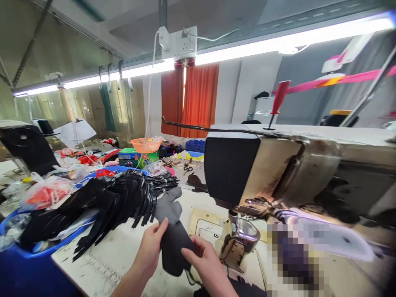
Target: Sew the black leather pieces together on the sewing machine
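In front of me I hold up a dark piece of flat material, black on its lower part, with a greyer curled portion at the top. My left hand pinches its left edge between thumb and fingers. Lower on the right side, my right hand grips the same piece with thumb and bent fingers. Just right of the hands stands a sewing machine, its metal presser area close to my right fingers. Beyond my left hand lies a fanned pile of shiny black strips.
The white worktable carries a printed ruler scale. A blue tub with plastic bags stands at its left edge. Farther back are an orange basket, a green box and scissors. A red-handled screwdriver stands upright on the machine.
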`<state>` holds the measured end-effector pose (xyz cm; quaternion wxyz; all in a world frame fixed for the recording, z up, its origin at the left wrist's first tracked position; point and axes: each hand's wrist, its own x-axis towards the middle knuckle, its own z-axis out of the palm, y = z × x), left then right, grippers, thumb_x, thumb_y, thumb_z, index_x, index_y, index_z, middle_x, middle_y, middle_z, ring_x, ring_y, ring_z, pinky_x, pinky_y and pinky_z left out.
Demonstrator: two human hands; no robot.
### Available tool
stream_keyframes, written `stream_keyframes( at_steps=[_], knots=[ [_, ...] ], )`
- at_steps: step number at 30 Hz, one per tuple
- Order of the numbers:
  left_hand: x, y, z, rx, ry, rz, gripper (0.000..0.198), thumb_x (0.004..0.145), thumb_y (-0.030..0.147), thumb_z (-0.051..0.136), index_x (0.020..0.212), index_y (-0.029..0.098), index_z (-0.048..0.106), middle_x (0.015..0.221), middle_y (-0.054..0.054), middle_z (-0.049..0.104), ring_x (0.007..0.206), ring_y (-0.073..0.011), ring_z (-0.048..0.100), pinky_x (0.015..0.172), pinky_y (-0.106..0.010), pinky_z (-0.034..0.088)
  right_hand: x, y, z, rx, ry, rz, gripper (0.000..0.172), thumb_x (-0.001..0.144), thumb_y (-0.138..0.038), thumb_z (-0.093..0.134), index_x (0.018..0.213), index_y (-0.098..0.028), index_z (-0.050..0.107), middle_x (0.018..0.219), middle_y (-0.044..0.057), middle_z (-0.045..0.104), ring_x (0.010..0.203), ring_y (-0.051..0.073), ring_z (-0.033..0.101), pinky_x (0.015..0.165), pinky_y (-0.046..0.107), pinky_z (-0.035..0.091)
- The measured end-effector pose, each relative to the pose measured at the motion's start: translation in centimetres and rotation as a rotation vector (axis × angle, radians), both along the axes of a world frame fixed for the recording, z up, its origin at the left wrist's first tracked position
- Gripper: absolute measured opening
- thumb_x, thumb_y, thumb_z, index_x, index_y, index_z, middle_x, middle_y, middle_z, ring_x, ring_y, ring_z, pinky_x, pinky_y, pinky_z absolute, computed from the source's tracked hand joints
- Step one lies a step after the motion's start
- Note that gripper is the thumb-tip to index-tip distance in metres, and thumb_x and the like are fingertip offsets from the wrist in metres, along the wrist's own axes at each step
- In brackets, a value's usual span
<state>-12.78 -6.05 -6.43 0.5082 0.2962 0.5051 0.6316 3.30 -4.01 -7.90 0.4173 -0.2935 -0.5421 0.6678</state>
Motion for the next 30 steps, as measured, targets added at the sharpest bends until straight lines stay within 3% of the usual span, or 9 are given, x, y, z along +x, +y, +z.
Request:
stream_keyframes(
  at_steps=[3, 5, 7, 10, 12, 15, 22, 26, 30],
  knots=[
    [-2.0, 0.5, -0.1, -0.078, -0.031, 0.159, 0.055, 0.052, 0.064, 0.078, 0.075, 0.015, 0.068, 0.072, -0.003, 0.066, 0.069, -0.0167, 0.057, 0.061, -0.025, 0.042, 1.0, -0.5, 0.8, 0.009, 0.090, -0.009, 0.017, 0.063, -0.032, 0.070, 0.066, -0.018, 0.060, 0.065, -0.004, 0.052, 0.061, 0.009, 0.046, 0.058, 0.021, 0.036],
    [-2.9, 0.6, 0.1, -0.120, -0.020, 0.184, 0.063, 0.047, 0.069, 0.076, 0.075, 0.014, 0.069, 0.072, -0.004, 0.066, 0.069, -0.0182, 0.057, 0.061, -0.027, 0.042, 1.8, -1.2, 1.4, -0.004, 0.089, 0.117, 0.016, 0.054, -0.028, 0.070, 0.056, -0.018, 0.057, 0.060, -0.004, 0.054, 0.057, 0.010, 0.047, 0.053, 0.021, 0.036],
    [-3.0, 0.3, 0.5, -0.173, 0.048, 0.048, 0.067, 0.050, 0.075, 0.070, 0.076, 0.013, 0.070, 0.073, -0.006, 0.066, 0.070, -0.0198, 0.057, 0.062, -0.029, 0.042, 2.4, -2.0, 1.9, -0.035, 0.020, 0.271, 0.010, 0.052, -0.019, 0.069, 0.059, -0.016, 0.063, 0.058, -0.003, 0.058, 0.052, 0.009, 0.048, 0.047, 0.020, 0.034],
    [-1.8, -0.8, 1.2, -0.201, 0.281, -0.303, 0.073, 0.068, 0.082, 0.047, 0.074, 0.014, 0.071, 0.071, -0.005, 0.065, 0.070, -0.0195, 0.055, 0.066, -0.031, 0.040, 2.7, -2.7, 2.6, -0.049, -0.142, 0.338, 0.027, 0.058, -0.010, 0.065, 0.083, -0.018, 0.070, 0.062, -0.006, 0.059, 0.050, 0.007, 0.048, 0.046, 0.016, 0.031],
    [-0.6, -1.6, 1.5, -0.174, 0.393, -0.475, 0.074, 0.075, 0.081, 0.036, 0.070, 0.016, 0.070, 0.067, -0.003, 0.061, 0.069, -0.0178, 0.052, 0.068, -0.030, 0.038, 2.5, -2.4, 2.8, -0.028, -0.192, 0.261, 0.021, 0.063, -0.012, 0.062, 0.082, -0.019, 0.067, 0.057, -0.009, 0.055, 0.047, 0.005, 0.044, 0.045, 0.016, 0.030],
    [0.8, -2.6, 1.9, -0.185, 0.385, -0.521, 0.067, 0.074, 0.079, 0.044, 0.068, 0.017, 0.066, 0.065, -0.001, 0.059, 0.067, -0.0172, 0.051, 0.064, -0.028, 0.038, 2.1, -1.0, 2.3, -0.009, -0.161, 0.072, 0.003, 0.068, -0.018, 0.062, 0.070, -0.017, 0.061, 0.054, -0.009, 0.049, 0.045, 0.005, 0.039, 0.043, 0.017, 0.028],
    [2.1, -2.9, 2.6, -0.104, 0.272, -0.484, 0.047, 0.067, 0.059, 0.071, 0.081, 0.013, 0.068, 0.073, -0.005, 0.067, 0.071, -0.0210, 0.061, 0.065, -0.029, 0.045, 1.5, 1.4, -0.5, -0.092, -0.065, -0.281, 0.039, 0.068, -0.051, 0.071, 0.081, -0.017, 0.060, 0.055, -0.009, 0.047, 0.043, 0.006, 0.035, 0.041, 0.019, 0.024],
    [2.3, -2.2, 1.7, -0.009, 0.230, -0.304, 0.048, 0.073, 0.057, 0.066, 0.099, 0.016, 0.061, 0.097, -0.009, 0.069, 0.088, -0.0243, 0.063, 0.079, -0.034, 0.049, 0.1, 0.9, -1.6, -0.171, -0.066, -0.489, 0.061, 0.074, -0.062, 0.063, 0.118, -0.023, 0.051, 0.082, -0.003, 0.060, 0.059, 0.011, 0.054, 0.051, 0.021, 0.043],
    [3.4, -2.0, -0.6, 0.058, 0.286, -0.305, 0.070, 0.081, 0.048, 0.060, 0.138, 0.017, 0.034, 0.134, -0.016, 0.053, 0.118, -0.0270, 0.054, 0.103, -0.039, 0.040, -1.4, 0.2, -3.6, -0.250, 0.069, -0.442, 0.071, 0.079, -0.068, 0.052, 0.133, -0.023, 0.047, 0.093, 0.004, 0.070, 0.080, 0.020, 0.069, 0.066, 0.030, 0.054]
  ],
)
